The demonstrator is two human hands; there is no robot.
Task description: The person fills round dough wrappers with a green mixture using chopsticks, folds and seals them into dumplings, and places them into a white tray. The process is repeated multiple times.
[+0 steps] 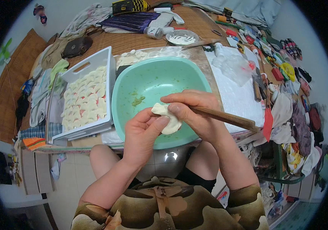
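Observation:
A dumpling (pixel 170 125) of pale dough, folded over, is held above the basin. My left hand (pixel 139 132) pinches it between thumb and fingers from the left. The thumb of my right hand (pixel 200 107) touches its upper right edge, while that same hand grips a wooden stick (pixel 227 116) slanting out to the right. Beneath both hands stands a mint-green plastic basin (pixel 164 77), with smears of greenish filling on its bottom. Left of it, a white plastic bin (pixel 80 136) holds many folded dumplings (pixel 85 95) in overlapping rows, with bits of red showing between them.
Behind the basin, round dough pieces (pixel 131 57) lie on a floured board (pixel 169 52). Farther back are a plate of flour (pixel 182 37) and a clear jar (pixel 154 32). To the right, a plastic bag (pixel 233 67) rests on a white sheet (pixel 233 100), beside crowded household items.

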